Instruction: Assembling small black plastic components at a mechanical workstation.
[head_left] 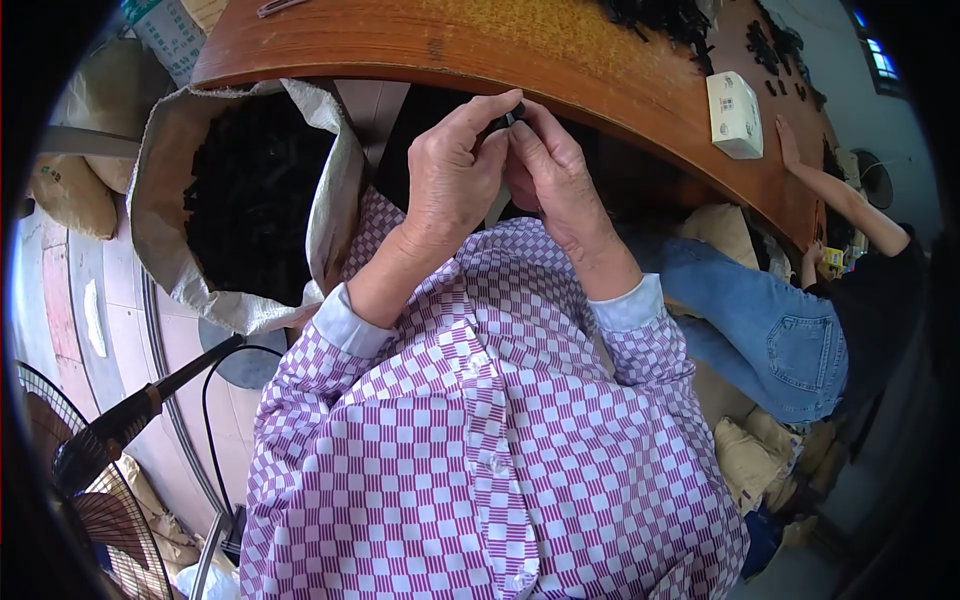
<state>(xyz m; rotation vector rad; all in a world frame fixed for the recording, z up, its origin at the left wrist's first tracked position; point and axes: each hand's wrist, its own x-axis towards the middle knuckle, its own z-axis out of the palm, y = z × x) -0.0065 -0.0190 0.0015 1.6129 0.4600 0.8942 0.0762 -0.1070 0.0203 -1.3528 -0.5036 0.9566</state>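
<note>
Close together at the table's near edge, my left hand (450, 165) and my right hand (562, 175) pinch a small black piece (510, 118) between thumbs and forefingers. A pale spot shows on the piece, but its exact kind is too small and covered to make out. Both hands are closed, with the fingertips nearly meeting. To the left of my left forearm stands an open white woven sack (345, 165), with many black pieces (250, 190) heaped inside.
The brown wooden table (430, 42) curves across the top, bearing black pieces (665, 25) and a tissue pack (735, 115). At right a person in jeans (760, 320) leans a hand on it. A floor fan (100, 450) stands lower left; filled bags (75, 195) lie behind.
</note>
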